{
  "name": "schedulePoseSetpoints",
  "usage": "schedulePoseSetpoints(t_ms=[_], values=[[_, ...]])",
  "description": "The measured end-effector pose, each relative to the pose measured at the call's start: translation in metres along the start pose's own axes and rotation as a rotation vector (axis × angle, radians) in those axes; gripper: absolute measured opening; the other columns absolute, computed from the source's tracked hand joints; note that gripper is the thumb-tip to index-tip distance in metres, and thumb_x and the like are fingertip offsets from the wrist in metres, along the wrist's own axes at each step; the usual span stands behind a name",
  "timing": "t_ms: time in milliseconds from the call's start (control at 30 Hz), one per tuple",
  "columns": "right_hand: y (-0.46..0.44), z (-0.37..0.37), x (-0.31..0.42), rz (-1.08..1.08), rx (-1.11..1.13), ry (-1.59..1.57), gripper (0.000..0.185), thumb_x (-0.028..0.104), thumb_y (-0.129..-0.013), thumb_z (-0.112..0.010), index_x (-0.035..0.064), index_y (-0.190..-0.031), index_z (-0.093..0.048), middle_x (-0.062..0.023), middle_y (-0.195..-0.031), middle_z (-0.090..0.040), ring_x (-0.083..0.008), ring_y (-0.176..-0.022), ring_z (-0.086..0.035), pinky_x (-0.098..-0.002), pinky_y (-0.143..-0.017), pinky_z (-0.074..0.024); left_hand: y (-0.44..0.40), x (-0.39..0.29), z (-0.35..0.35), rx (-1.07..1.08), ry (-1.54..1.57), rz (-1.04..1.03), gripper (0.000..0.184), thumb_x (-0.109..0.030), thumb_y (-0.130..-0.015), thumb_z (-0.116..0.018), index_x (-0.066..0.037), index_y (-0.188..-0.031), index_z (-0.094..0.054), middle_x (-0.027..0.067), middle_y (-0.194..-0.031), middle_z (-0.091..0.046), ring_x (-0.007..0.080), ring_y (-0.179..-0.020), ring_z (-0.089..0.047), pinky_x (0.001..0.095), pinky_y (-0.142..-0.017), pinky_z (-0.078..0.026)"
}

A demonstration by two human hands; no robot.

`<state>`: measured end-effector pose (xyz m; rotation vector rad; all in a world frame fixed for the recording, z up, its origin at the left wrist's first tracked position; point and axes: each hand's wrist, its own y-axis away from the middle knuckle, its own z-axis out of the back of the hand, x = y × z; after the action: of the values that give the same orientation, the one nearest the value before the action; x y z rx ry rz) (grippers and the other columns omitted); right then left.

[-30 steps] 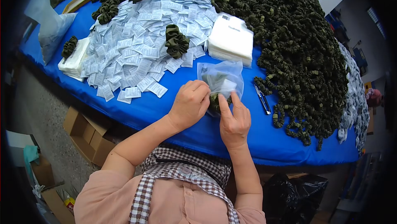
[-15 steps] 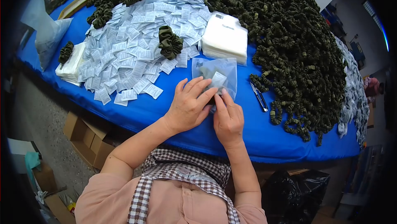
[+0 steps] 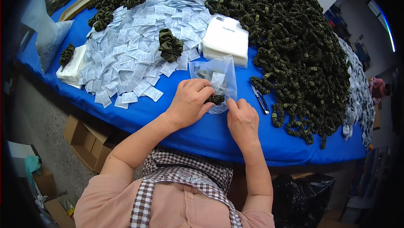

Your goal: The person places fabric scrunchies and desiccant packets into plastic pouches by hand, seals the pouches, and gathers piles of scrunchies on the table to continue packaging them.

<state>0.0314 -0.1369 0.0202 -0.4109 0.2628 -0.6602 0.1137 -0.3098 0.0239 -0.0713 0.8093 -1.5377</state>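
A frosted plastic bag lies on the blue-covered table in front of me, with a white printed sachet and some dark green cloth showing through it. At the bag's near end, a dark green scrunchie sits between my hands. My left hand is closed, its thumb and fingers around the left end of that scrunchie. My right hand pinches the bag's right edge near its mouth. Whether the scrunchie is wholly inside the bag I cannot tell.
Beyond my hands lie a heap of printed sachets with a scrunchie on top, and a stack of flat bags. Thread snips rest on the right by a large scrunchie pile. An open cardboard box stands below.
My right hand has moved right, away from my left, to the bag's right edge. The scrunchie at the mouth now shows, and the bag has shifted slightly left.
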Motion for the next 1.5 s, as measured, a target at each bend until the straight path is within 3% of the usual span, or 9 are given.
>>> schedulePoseSetpoints(t_ms=[267,467,600,633,767,967,1100,1433,1500], values=[[-0.014,-0.009,0.004,-0.034,0.042,0.216,0.021,0.008,-0.079,-0.058,0.0086,-0.101,-0.061,-0.0044,-0.068,-0.05,-0.0154,-0.05,-0.049,-0.0286,-0.046,-0.039,-0.001,0.001,-0.001,0.039,-0.079,-0.031,0.025,-0.014,-0.074,-0.072,-0.011,-0.094,-0.057,0.0022,-0.108,-0.058,0.0213,-0.103,-0.055,0.0422,-0.095,-0.036],[-0.013,-0.014,0.001,-0.02,0.069,0.151,0.018,0.008,-0.082,-0.059,0.0106,-0.099,-0.061,-0.0026,-0.066,-0.052,-0.0146,-0.051,-0.051,-0.0268,-0.046,-0.0392,-0.003,0.0,-0.001,0.042,-0.139,-0.017,0.023,-0.014,-0.075,-0.071,-0.011,-0.093,-0.058,0.0019,-0.107,-0.057,0.0218,-0.103,-0.055,0.0471,-0.097,-0.035],[-0.001,-0.011,-0.013,-0.01,-0.09,-0.41,0.013,0.009,-0.083,-0.062,0.0114,-0.096,-0.063,-0.0014,-0.065,-0.051,-0.0142,-0.051,-0.052,-0.0264,-0.046,-0.0394,-0.005,-0.001,-0.002,0.079,-0.187,0.004,0.021,-0.014,-0.076,-0.071,-0.012,-0.093,-0.059,0.0024,-0.106,-0.057,0.022,-0.103,-0.055,0.0505,-0.099,-0.034],[0.002,-0.009,-0.016,-0.01,-0.088,-0.411,0.013,0.009,-0.083,-0.062,0.0114,-0.096,-0.063,-0.0014,-0.065,-0.051,-0.0142,-0.051,-0.052,-0.0264,-0.046,-0.0394,-0.005,-0.001,-0.001,0.08,-0.186,0.005,0.021,-0.014,-0.076,-0.071,-0.012,-0.093,-0.059,0.0024,-0.106,-0.057,0.022,-0.103,-0.055,0.0505,-0.099,-0.034],[0.014,0.0,-0.028,-0.193,0.128,-1.191,0.008,0.01,-0.083,-0.066,0.0096,-0.088,-0.061,-0.0013,-0.064,-0.048,-0.0156,-0.051,-0.05,-0.0282,-0.048,-0.0394,-0.009,-0.002,0.003,0.167,-0.232,-0.002,0.021,-0.015,-0.076,-0.071,-0.012,-0.095,-0.061,0.0028,-0.104,-0.056,0.0226,-0.103,-0.054,0.0529,-0.101,-0.033],[0.01,0.031,-0.028,-0.291,0.308,-1.006,0.009,0.007,-0.08,-0.068,0.0094,-0.086,-0.063,-0.0012,-0.066,-0.049,-0.0163,-0.053,-0.047,-0.0279,-0.051,-0.0396,-0.014,-0.006,0.004,0.243,-0.18,0.033,0.019,-0.013,-0.077,-0.07,-0.011,-0.093,-0.06,0.0009,-0.107,-0.058,0.021,-0.107,-0.054,0.0521,-0.106,-0.028],[0.005,0.026,-0.01,0.091,0.037,-0.179,0.017,0.005,-0.076,-0.071,0.0102,-0.09,-0.066,-0.0004,-0.069,-0.054,-0.0152,-0.055,-0.045,-0.0265,-0.054,-0.0396,-0.014,-0.005,0.004,0.213,-0.206,-0.017,0.019,-0.016,-0.078,-0.07,-0.012,-0.096,-0.063,0.003,-0.101,-0.057,0.0231,-0.101,-0.054,0.0565,-0.103,-0.032],[0.046,0.008,-0.039,0.152,0.037,-0.836,0.028,0.009,-0.074,-0.073,0.0165,-0.101,-0.069,-0.0016,-0.081,-0.059,-0.0149,-0.062,-0.05,-0.0265,-0.062,-0.0426,-0.018,-0.011,0.007,0.325,-0.271,-0.037,0.017,-0.015,-0.078,-0.071,-0.012,-0.093,-0.064,0.0026,-0.099,-0.057,0.0232,-0.099,-0.055,0.0605,-0.104,-0.03],[0.043,0.015,-0.035,0.129,-0.032,-0.738,0.028,0.009,-0.075,-0.073,0.0162,-0.101,-0.069,-0.0024,-0.082,-0.059,-0.0154,-0.065,-0.051,-0.027,-0.063,-0.0428,-0.017,-0.013,0.009,0.338,-0.261,-0.025,0.017,-0.015,-0.077,-0.071,-0.012,-0.093,-0.063,0.0021,-0.101,-0.057,0.0229,-0.101,-0.054,0.0603,-0.105,-0.029]])
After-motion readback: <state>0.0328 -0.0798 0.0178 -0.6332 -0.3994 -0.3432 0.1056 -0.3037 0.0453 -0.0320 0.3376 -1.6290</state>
